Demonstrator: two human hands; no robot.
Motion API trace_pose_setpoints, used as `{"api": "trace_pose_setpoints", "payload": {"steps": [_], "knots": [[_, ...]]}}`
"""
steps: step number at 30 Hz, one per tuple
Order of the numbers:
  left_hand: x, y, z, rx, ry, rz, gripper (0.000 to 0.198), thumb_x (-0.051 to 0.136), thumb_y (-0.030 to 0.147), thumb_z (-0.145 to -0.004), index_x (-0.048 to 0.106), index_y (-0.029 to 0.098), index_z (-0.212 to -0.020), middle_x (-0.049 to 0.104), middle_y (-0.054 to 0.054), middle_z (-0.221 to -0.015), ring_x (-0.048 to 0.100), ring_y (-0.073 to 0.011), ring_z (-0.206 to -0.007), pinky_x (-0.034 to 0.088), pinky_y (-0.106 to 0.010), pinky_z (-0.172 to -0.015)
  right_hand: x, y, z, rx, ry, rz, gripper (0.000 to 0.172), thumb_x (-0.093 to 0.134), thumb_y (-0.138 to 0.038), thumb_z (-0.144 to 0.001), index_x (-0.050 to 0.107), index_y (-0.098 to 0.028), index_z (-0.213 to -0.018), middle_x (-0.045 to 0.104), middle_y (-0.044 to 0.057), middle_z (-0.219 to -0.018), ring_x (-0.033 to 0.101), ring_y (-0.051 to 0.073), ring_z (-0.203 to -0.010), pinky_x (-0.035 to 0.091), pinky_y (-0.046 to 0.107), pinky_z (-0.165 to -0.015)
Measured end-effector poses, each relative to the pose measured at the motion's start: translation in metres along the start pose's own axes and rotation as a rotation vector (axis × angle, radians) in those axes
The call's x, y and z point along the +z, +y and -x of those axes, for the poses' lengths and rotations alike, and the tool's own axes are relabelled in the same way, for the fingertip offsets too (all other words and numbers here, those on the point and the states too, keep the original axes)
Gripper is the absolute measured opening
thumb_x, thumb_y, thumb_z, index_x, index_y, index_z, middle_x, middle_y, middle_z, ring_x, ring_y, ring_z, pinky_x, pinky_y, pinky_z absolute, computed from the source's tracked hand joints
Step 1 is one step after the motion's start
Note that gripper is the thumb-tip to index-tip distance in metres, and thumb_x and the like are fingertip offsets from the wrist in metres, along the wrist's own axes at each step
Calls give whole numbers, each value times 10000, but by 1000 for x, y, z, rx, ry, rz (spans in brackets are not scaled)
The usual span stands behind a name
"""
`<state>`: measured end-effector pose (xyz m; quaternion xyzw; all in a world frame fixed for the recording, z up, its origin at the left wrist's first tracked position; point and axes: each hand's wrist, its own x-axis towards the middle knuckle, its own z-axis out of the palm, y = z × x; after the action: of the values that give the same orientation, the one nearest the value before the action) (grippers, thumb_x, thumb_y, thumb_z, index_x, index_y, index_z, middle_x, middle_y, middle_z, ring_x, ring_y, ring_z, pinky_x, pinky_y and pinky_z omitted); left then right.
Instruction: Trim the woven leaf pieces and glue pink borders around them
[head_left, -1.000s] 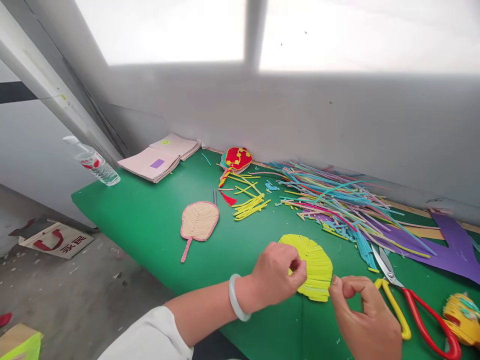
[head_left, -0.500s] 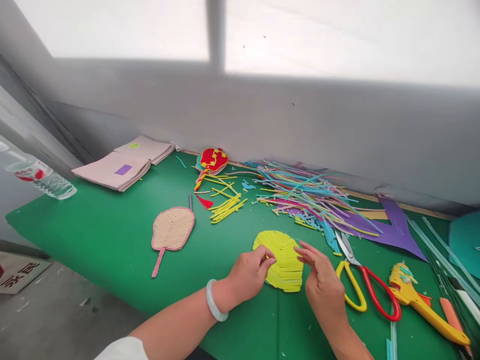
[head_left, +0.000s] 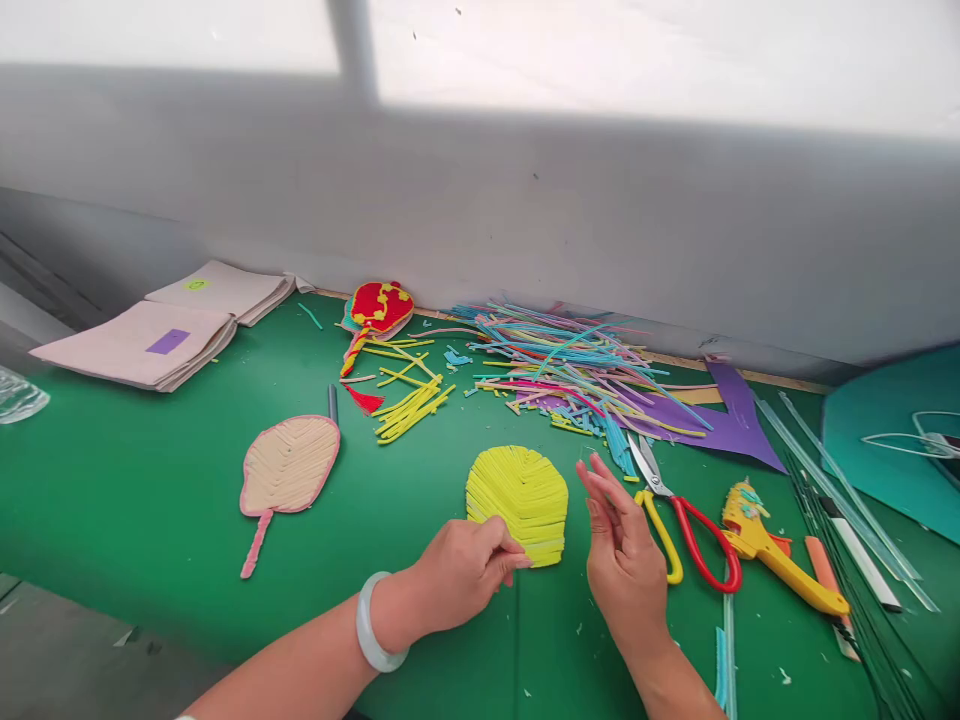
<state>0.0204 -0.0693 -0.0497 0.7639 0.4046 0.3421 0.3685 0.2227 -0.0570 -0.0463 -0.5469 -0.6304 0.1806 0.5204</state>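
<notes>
A yellow leaf-shaped fan piece (head_left: 517, 490), covered in ribbed strips, lies flat on the green table. My left hand (head_left: 469, 575), a pale bangle on its wrist, is closed in a pinch over the piece's lower left edge. What sits between those fingertips is too small to make out. To the right of the piece, my right hand (head_left: 622, 540) is raised with its fingers stretched out. A thin clear strand seems to cling to its fingertips. Scissors (head_left: 664, 500) with one yellow and one red handle lie just beyond the right hand.
A beige fan with a pink rim (head_left: 289, 465) lies left, a red fan (head_left: 381, 305) behind it. Yellow strips (head_left: 412, 410) and a heap of coloured strips (head_left: 562, 350) lie at the back. A yellow glue gun (head_left: 780, 560) is on the right, paper pads (head_left: 142, 340) far left.
The view has swung right. My left hand has moved from the middle of the yellow piece to its lower edge. My right hand's fingers have turned more upward, apart from the piece.
</notes>
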Motion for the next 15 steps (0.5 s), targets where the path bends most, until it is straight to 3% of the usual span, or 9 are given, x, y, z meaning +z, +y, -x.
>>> {"api": "trace_pose_setpoints", "payload": {"steps": [5, 10, 13, 15], "knots": [[-4, 3, -1, 61, 29, -14, 356, 465, 462, -1032, 540, 210, -791, 669, 15, -580, 609, -121, -489, 450, -222, -535, -2, 0, -1, 156, 49, -61, 316, 497, -405, -1013, 588, -251, -1273, 670, 107, -1348, 703, 257, -1146, 595, 421, -937], [-9, 3, -2, 107, 67, -43, 408, 404, 419, -1056, 515, 209, -723, 620, 25, -533, 554, -105, -465, 409, -217, -513, -7, 1, -6, 317, 58, -191, 351, 566, -501, -966, 632, -212, -1154, 791, 92, -988, 784, 247, -750, 632, 383, -712], [-10, 2, -2, 126, 102, -59, 472, 396, 390, -1060, 493, 209, -634, 535, 46, -461, 481, -92, -415, 378, -219, -486, -7, -1, -4, 309, 17, -219, 331, 614, -509, -935, 653, -212, -1077, 773, 51, -809, 757, 215, -651, 622, 343, -636], [-10, 3, -3, 113, 152, -59, 436, 421, 381, -1054, 528, 205, -669, 584, 29, -535, 534, -100, -475, 415, -217, -509, -6, -7, -1, 234, -36, -248, 283, 617, -483, -940, 656, -220, -1037, 747, 32, -759, 737, 190, -647, 621, 326, -637]]}}
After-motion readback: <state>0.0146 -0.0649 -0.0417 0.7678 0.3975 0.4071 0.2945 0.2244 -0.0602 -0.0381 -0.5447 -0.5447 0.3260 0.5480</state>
